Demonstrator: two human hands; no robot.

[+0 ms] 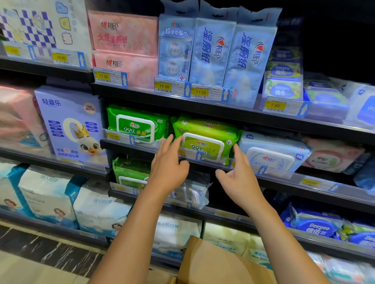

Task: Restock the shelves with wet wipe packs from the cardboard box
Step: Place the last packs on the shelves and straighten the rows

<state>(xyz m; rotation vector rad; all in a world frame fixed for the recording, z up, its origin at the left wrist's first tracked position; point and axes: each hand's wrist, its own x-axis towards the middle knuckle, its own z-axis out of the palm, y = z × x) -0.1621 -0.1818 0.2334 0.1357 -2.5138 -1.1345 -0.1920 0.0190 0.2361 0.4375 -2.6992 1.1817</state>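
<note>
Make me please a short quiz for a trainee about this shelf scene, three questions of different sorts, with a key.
1. True or false: the left hand and the right hand each carry a pack.
2. Which pack sits between the hands? A. pink pack B. light green pack C. white pack
3. Fill in: in the picture, the cardboard box appears ___ both hands.
Key: 1 false; 2 B; 3 below.

One view only: wide-angle camera on the head, facing forward and a little down at the shelves (237, 114), whose edges run tilted, lower toward the right. Close in: price tags (163, 86) at centre are legible. Cardboard box (215, 269) sits at the bottom edge, nearest the camera.
</note>
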